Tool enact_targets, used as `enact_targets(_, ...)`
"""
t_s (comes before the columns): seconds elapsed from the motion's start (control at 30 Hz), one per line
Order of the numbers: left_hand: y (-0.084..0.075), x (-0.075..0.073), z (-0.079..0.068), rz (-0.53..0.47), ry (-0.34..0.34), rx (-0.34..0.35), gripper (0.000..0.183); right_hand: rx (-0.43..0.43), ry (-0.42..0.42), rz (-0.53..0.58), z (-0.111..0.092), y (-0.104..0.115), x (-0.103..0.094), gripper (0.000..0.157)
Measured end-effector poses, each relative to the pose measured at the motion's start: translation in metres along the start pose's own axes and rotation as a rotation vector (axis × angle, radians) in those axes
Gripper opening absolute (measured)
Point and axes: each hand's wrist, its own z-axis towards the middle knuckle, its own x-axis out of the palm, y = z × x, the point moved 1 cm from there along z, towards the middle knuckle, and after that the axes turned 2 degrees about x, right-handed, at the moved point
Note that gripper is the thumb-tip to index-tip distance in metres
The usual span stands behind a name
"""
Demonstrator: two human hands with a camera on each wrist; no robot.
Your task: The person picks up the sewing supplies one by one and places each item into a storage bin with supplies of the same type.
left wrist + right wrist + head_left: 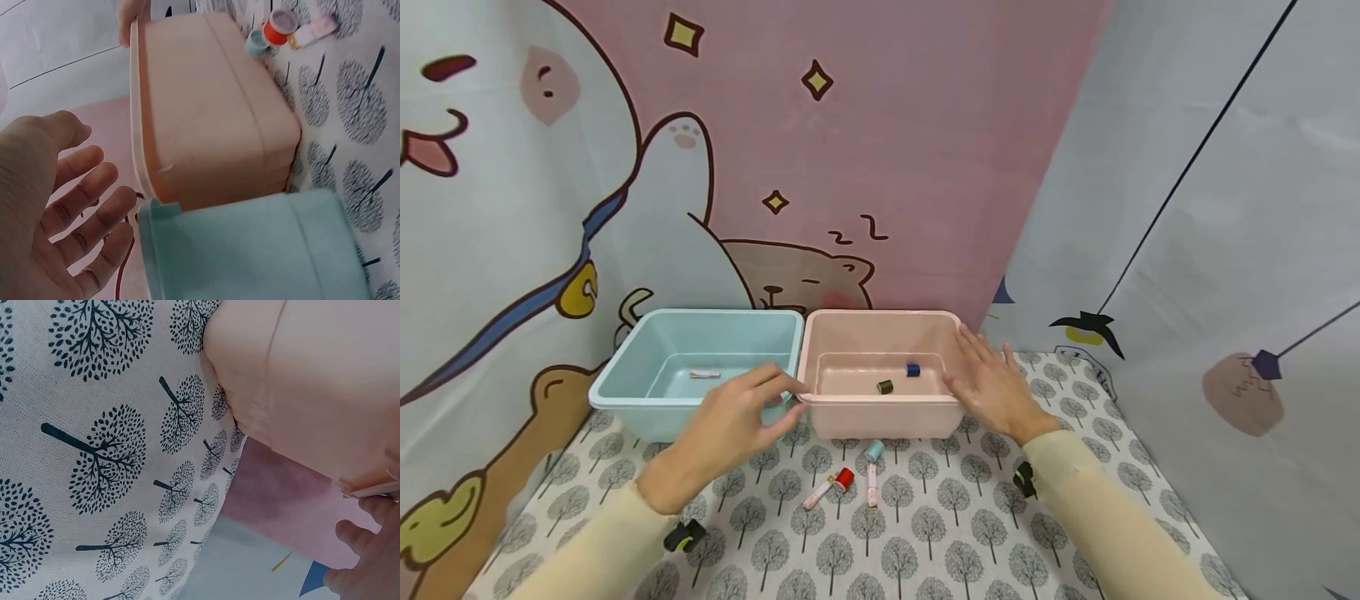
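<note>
The left hand [735, 414] hovers at the front where two plastic bins meet, fingers loosely bent and holding nothing. Its spread fingers show beside the bins in the left wrist view. The right hand [996, 392] holds the right rim of the pink bin [880, 400], thumb to the inner side and fingers outside. Inside that bin lie a dark green spool [885, 387] and a dark blue spool [913, 370]. The light blue bin [647, 402] stands alongside on the left, with a small pale pink stick-like item [704, 374] on its floor.
In front of the bins, a light blue spool [874, 451], a red spool [844, 478] and two small pale pink sticks [872, 487] lie on the tree-patterned cloth [898, 560]. Cartoon-printed curtains [925, 167] hang behind the bins and at the sides.
</note>
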Motion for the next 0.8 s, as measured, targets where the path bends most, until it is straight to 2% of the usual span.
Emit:
enact_targets(0.17, -0.009, 0.011, -0.01, -0.037, 0.009, 0.013, 0.022, 0.0, -0.009, 0.015, -0.002, -0.003, 0.0, 0.092)
enact_targets(0.3, -0.012, 0.019, -0.019, -0.061, 0.001, 0.06, 0.024, -0.009, -0.016, 0.008, 0.001, -0.002, 0.0, 0.092)
enact_targets(0.4, -0.015, 0.025, -0.025, -0.092, 0.035, 0.069, 0.025, -0.009, -0.016, 0.006, 0.001, -0.002, 0.0, 0.092)
enact_targets(0.57, -0.017, 0.035, -0.036, -0.154, 0.164, -0.025, 0.026, -0.005, -0.021, 0.007, 0.001, -0.002, -0.001, 0.092)
enact_targets(0.7, -0.019, 0.041, -0.044, -0.167, 0.279, -0.119, 0.03, -0.01, -0.013, 0.005, 0.002, -0.001, -0.002, 0.093)
enact_targets(0.8, -0.02, 0.046, -0.048, -0.159, 0.337, -0.165, 0.032, -0.01, -0.005, 0.003, 0.003, -0.001, -0.003, 0.093)
